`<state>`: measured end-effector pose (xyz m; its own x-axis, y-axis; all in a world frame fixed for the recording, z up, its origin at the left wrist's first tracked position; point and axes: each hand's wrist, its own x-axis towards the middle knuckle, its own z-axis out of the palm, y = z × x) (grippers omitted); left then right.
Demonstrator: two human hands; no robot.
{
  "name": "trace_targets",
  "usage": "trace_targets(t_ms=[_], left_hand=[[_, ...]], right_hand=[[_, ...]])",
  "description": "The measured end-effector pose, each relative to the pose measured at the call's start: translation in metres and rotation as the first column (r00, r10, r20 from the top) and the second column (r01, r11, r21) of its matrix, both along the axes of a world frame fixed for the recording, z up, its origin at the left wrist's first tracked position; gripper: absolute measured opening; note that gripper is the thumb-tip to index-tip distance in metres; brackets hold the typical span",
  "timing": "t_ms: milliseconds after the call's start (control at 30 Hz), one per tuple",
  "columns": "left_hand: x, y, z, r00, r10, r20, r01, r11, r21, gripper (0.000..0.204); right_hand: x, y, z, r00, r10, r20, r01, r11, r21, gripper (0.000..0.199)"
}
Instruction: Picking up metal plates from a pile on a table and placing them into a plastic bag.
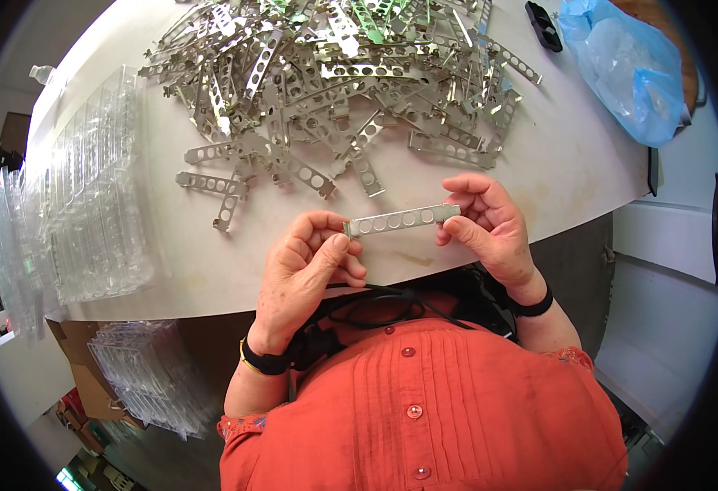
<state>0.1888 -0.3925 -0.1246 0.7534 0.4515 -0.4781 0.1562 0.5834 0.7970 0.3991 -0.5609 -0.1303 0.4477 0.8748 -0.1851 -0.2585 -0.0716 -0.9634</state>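
Observation:
A slim metal bracket (404,220) with a row of round holes is stretched between my two hands, just above the table's near edge. My left hand (306,266) pinches its left end between thumb and fingers. At the other end, the thumb and fingers of my right hand (490,225) grip the bracket. Beyond my hands lies a big heap of similar metal brackets (318,98), tangled and overlapping. A few brackets (211,185) lie at the heap's near left edge.
Clear plastic trays (101,196) are laid along the table's left side. More clear trays (150,372) are in a cardboard box below the edge. At the far right sit a blue plastic bag (625,74) and a small black object (544,26). A black cable (375,307) runs before me.

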Motion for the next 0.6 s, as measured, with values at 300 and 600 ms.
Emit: trace_targets(t_ms=[300, 600], left_hand=[[-0.0011, -0.0003, -0.0019, 1.000, 0.000, 0.013, 0.000, 1.000, 0.006, 0.022], [-0.0015, -0.0018, -0.0021, 0.999, 0.013, 0.051, -0.015, 0.999, 0.041, 0.022]], right_hand=[[-0.0004, -0.0007, -0.0005, 1.000, 0.001, 0.010, -0.001, 1.000, -0.009, 0.039], [-0.0013, -0.0014, -0.0034, 1.000, -0.007, 0.027, 0.006, 1.000, 0.014, 0.037]])
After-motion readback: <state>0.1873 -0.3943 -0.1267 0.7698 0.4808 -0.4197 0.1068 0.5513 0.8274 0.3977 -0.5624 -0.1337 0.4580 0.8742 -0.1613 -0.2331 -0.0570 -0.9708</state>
